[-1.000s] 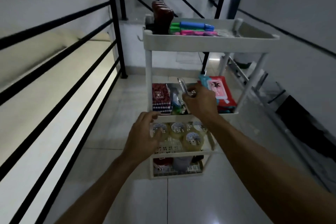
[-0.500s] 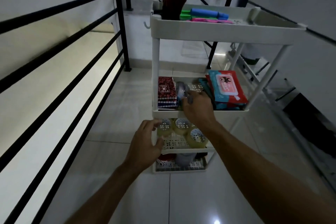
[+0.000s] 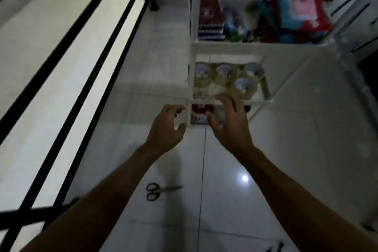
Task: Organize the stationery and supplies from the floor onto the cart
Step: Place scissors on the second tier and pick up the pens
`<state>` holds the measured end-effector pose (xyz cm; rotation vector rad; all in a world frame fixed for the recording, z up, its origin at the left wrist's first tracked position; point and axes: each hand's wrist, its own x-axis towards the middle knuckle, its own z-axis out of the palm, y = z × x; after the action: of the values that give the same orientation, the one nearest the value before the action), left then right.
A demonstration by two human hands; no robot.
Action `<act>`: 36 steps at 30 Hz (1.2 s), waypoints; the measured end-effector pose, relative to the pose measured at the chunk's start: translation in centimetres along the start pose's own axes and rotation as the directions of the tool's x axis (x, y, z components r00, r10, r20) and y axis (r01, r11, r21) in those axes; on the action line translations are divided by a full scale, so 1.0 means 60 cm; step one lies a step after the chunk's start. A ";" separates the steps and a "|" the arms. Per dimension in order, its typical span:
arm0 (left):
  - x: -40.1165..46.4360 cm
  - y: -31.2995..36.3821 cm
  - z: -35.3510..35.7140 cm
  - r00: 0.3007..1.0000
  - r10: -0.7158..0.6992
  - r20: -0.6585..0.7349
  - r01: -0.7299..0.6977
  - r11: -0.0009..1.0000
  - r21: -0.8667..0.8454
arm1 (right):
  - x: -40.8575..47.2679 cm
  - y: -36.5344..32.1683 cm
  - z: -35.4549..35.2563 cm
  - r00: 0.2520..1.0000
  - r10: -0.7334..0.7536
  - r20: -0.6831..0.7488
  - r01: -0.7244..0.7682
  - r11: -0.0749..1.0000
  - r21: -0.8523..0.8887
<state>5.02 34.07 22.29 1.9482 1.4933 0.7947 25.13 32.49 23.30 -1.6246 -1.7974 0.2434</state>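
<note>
A person's two bare hands hang in front of the lower shelves of a white cart point(image 3: 225, 45), with both holding nothing: the left hand point(image 3: 166, 129) has its fingers loosely curled and apart, while the right hand point(image 3: 230, 124) has its fingers spread. A pair of black-handled scissors point(image 3: 157, 190) lies on the white tiled floor point(image 3: 286, 170), well below both hands and nearer the person, under the left forearm. Their long axis runs roughly left to right, with the handle loops at the left end and the blades pointing right. The left hand looks the nearer of the two, so the pickup likely calls for a pull back and down toward the handles. The cart already carries goods: four rolls of clear tape point(image 3: 225, 76) sit close together on one shelf, and the shelf above holds a red box point(image 3: 210, 18) and a red-and-teal packet point(image 3: 298, 8), both blurred. No brand, label or writing can be read anywhere in the dim, smeared view. A black railing point(image 3: 98, 53) runs along the left side. Something dark shows at the bottom edge of the floor, too cut off to identify.
</note>
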 end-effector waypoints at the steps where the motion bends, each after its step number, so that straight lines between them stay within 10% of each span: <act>1: -0.031 -0.033 0.015 0.998 -0.054 0.044 0.054 0.999 0.002 | -0.040 0.013 0.034 0.997 0.024 0.079 -0.024 1.000 0.009; 8: -0.205 -0.236 0.115 0.869 -0.365 0.335 0.300 0.926 0.232 | -0.282 0.086 0.231 0.860 0.211 0.465 -0.264 0.963 0.052; 26: -0.285 -0.381 0.269 0.876 -0.179 0.448 -0.189 0.727 0.660 | -0.444 0.125 0.341 0.726 0.370 0.579 -0.499 0.863 0.074; 31: -0.268 -0.351 0.282 0.832 -0.447 0.327 0.325 0.873 0.364 | -0.427 0.116 0.350 0.581 0.473 0.662 -0.694 0.714 0.099; 36: -0.224 -0.269 0.301 0.567 -0.670 0.479 0.813 0.549 -0.194 | -0.394 0.101 0.356 0.529 0.417 0.739 -0.751 0.635 0.180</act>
<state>5.17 23.36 -3.28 0.8837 1.5756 0.2750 16.68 18.17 -4.54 -1.8347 -1.2917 1.6460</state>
